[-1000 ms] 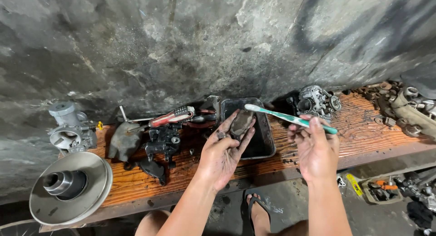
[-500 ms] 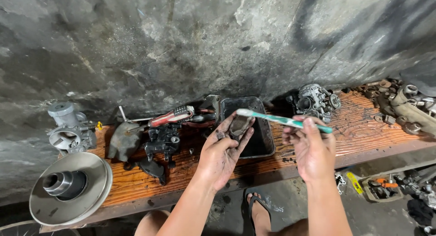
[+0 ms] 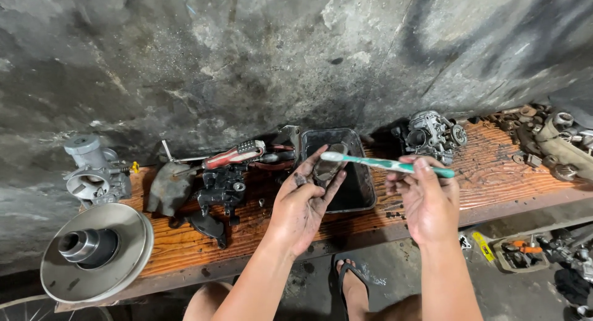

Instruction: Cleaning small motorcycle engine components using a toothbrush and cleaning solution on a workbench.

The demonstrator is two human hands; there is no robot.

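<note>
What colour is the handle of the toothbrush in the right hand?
Teal green with white, on the toothbrush held by the right hand; the head view shows it.

Stained grey concrete wall (image 3: 185, 62) behind a worn wooden bench (image 3: 494, 173).

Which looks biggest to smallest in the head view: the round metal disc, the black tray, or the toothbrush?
1. Round metal disc, though it lies nearer the camera.
2. Black tray.
3. Toothbrush, held in the right hand; long but thin.
</note>
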